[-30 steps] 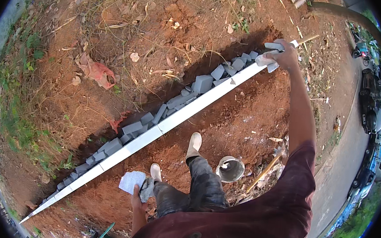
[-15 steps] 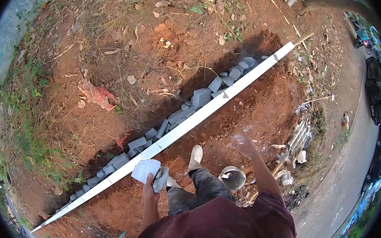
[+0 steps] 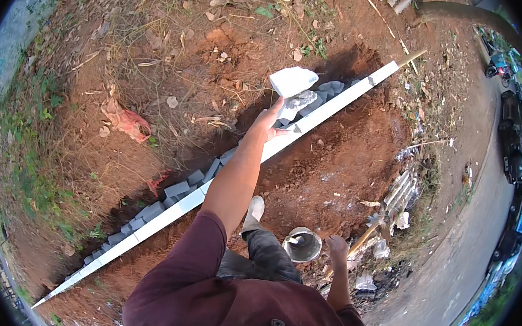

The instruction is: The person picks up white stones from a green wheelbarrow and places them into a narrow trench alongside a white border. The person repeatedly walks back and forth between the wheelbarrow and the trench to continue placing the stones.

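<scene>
My left hand [image 3: 268, 122] reaches out over the long white-topped block wall [image 3: 284, 137], thumb and fingers spread apart. Just beyond its fingertips is a pale, broken block piece [image 3: 292, 79], above the grey rubble. A rough grey-white chunk [image 3: 301, 99] is beside it; both seem loose from the hand, though fingers behind them could be hidden. My right hand [image 3: 336, 248] hangs low on the right, beside the bucket [image 3: 302, 245], fingers loosely bent and no object visible in it. The bucket contains something pale.
Grey block pieces [image 3: 176, 189] fill the trench behind the wall. My boot [image 3: 255, 210] stands on red soil in front. Debris [image 3: 398, 192] and a wooden handle [image 3: 362, 239] lie to the right. Parked cars [image 3: 514, 140] line the road beyond.
My left hand has swung from near my body up and right across the wall, carrying the two block pieces outward. The right hand has dropped lower, closer to the bucket.
</scene>
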Demonstrator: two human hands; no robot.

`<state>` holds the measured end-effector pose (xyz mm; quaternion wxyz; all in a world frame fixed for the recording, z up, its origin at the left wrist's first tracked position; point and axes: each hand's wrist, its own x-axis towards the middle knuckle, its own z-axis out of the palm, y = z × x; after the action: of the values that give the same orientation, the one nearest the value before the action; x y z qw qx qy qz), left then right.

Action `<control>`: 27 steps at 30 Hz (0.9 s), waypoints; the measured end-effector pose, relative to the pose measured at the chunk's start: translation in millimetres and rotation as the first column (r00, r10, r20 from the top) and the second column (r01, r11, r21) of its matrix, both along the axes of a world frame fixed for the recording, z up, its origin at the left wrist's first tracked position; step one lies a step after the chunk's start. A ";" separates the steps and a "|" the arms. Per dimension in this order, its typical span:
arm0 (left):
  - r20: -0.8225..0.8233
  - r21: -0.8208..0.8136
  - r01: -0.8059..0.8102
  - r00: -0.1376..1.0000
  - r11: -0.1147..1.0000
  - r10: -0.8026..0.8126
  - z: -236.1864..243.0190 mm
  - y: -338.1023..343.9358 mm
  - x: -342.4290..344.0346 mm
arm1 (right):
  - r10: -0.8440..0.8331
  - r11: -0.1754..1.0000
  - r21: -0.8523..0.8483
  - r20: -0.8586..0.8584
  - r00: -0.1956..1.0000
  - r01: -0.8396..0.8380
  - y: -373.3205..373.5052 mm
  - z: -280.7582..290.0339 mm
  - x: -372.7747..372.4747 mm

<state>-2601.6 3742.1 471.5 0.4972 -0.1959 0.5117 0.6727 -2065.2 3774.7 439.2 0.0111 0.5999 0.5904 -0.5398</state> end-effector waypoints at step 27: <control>-0.012 -0.882 -0.120 0.973 0.456 0.232 -129.7 -673.8 748.3 | 0.643 0.732 -0.231 -0.077 0.762 -0.641 -273.9 -70.6 -269.6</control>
<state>-1853.4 3068.3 341.8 0.2819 -0.5108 0.7320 0.3518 -2334.7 3500.8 368.6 0.2725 0.3555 0.6901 -0.5685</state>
